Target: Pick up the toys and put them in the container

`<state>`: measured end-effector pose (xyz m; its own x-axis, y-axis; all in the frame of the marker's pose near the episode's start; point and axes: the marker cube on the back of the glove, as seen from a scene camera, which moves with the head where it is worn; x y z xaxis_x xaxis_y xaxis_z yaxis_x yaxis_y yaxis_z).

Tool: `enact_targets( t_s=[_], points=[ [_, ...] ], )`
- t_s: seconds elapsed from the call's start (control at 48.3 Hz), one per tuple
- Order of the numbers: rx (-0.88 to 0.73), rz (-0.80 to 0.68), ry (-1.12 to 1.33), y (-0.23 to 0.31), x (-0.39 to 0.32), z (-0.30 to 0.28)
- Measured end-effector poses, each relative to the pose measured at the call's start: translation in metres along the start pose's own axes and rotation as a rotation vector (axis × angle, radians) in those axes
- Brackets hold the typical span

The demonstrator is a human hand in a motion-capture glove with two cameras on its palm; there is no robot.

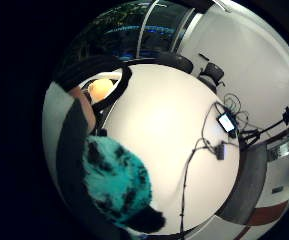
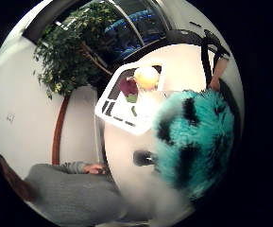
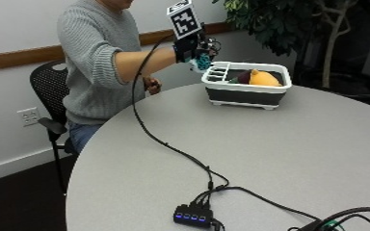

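A person in a grey sweater sits at a round grey worktop (image 3: 287, 144) with the gloved right hand (image 3: 191, 48) raised in the air just beside the near end of a white container (image 3: 246, 91). The fingers are curled around a fluffy teal toy with black spots (image 3: 202, 61), which sits close against the palm and fills much of both palm views (image 2: 197, 142) (image 1: 116, 182). The toy is held above the worktop, not yet over the container's main compartment. Inside the container lie an orange-yellow toy (image 3: 262, 78) and a dark purple toy (image 3: 243, 77) next to it; the thumb-side palm view shows these 2 side by side in the open compartment, beside a row of narrow slots. Near the front edge of the worktop rests a small black hub with blue lights (image 3: 192, 215).
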<state>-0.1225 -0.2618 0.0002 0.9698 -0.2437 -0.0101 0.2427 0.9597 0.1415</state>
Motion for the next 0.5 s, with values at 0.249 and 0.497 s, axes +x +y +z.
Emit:
enact_targets(
  t_s=[0.249,0.497],
  points=[
    [-0.099,-0.092,-0.148,-0.082,-0.118,0.059],
    [-0.123,-0.173,-0.152,-0.129,-0.181,0.086]
  ],
)
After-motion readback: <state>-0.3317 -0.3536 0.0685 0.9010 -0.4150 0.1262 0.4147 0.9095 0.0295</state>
